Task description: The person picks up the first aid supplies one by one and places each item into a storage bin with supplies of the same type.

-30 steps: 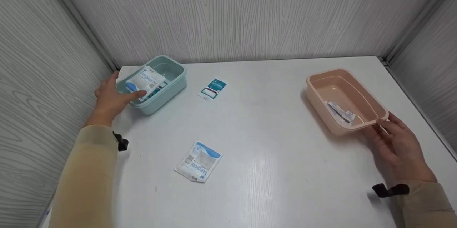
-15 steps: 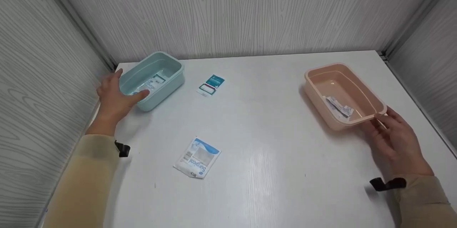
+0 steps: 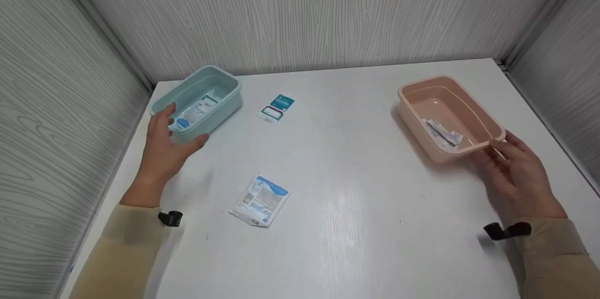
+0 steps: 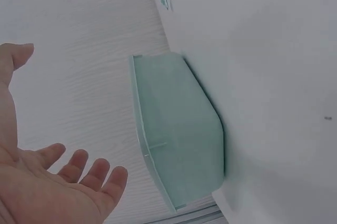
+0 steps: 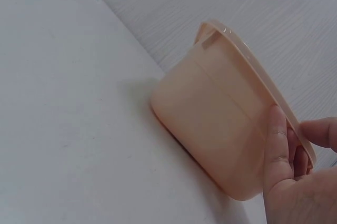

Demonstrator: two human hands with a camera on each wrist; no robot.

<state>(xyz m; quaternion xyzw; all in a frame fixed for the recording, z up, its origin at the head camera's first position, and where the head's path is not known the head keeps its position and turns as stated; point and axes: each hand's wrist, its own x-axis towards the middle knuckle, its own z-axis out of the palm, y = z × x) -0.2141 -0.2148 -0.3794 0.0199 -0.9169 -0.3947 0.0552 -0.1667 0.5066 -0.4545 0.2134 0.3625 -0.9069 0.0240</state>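
Note:
At the back left of the table stands a light green plastic box (image 3: 220, 110). Inside it lies a white and blue packet (image 3: 197, 111) printed "Surgical". My left hand (image 3: 166, 149) is spread beside the box's near end, holding nothing; the left wrist view shows its fingers apart from the box wall. On the right, my right hand (image 3: 522, 175) pinches the near corner rim of a pink plastic box (image 3: 422, 132) between thumb and fingers. Crumpled white paper scraps (image 3: 443, 135) lie in the pink box.
A second "Surgical" packet (image 3: 260, 201) lies flat near the table's middle left. Behind it is a small teal and white packet (image 3: 276, 108). Wood-grain panels (image 3: 318, 13) enclose the table (image 3: 347, 168) at the back and sides.
The packet that was high in the green box by my left hand now lies down inside it. My left hand has drawn back toward me; my right hand keeps its grip.

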